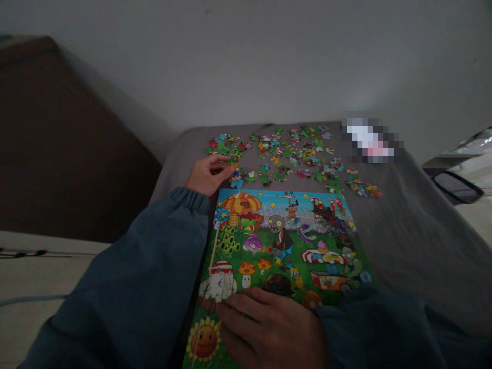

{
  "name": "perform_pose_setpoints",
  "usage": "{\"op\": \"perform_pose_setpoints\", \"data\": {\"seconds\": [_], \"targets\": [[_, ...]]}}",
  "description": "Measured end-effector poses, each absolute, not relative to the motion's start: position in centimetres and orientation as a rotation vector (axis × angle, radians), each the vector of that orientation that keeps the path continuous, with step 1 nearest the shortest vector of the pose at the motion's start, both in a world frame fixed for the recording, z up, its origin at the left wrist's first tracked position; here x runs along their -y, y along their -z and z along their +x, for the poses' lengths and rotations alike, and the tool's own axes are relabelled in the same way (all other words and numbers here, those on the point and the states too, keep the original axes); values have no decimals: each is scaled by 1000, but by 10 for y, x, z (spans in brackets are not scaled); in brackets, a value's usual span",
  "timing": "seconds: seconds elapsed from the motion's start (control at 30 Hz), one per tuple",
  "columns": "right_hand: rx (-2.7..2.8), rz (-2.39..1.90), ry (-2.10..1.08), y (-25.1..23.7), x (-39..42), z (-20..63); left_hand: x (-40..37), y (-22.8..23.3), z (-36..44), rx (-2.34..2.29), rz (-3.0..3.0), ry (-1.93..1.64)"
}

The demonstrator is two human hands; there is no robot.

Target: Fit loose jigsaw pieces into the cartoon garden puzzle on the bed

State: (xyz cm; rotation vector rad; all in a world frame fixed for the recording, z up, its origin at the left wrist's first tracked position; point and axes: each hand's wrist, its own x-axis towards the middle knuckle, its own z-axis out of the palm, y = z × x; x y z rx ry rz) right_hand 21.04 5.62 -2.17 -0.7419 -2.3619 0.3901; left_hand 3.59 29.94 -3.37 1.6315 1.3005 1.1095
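Left hand [207,174] pinching a small puzzle piece [232,168] at fingertips, at near edge of the loose pieces [292,154] scattered just beyond. Right hand [274,328] flat and relaxed, fingers spread, pressing on near part of puzzle board [286,236], grasping nothing. Board between the two hands, on grey-covered surface [403,230]. Piece likely light, thin, stiff card, bendable at tabs; best taken by edges with fingertip pinch. Board probably rigid, prone to sliding on cloth.

Dim room: plain pale wall [246,61], dark brown headboard [57,138], grey bedsheet [415,225].
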Motion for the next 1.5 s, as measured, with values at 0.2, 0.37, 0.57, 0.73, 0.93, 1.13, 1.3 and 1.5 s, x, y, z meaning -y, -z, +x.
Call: {"op": "perform_pose_setpoints", "data": {"seconds": [0.2,0.37,0.57,0.73,0.93,1.13,1.3,1.5], "targets": [[2277,-640,-306,19,-61,210,-299,33,36,-1294,1609,-1122],[2258,-586,-227,7,-67,216,-299,32,36,-1287,1602,-1123],[2398,-621,-47,-42,-91,251,-295,32,35,-1314,1634,-1094],[2480,-682,40,-55,-152,293,-294,32,33,-1321,1660,-1078],[2259,-1056,74,-7,-220,352,-294,29,32,-1314,1654,-1091],[2245,-1252,44,17,-237,384,-280,15,40,-1294,1640,-1051],[2221,-1386,37,31,-248,393,-269,4,48,-1236,1637,-1001],[2225,-1414,24,45,-249,388,-264,-2,49,-1198,1644,-987]]}}
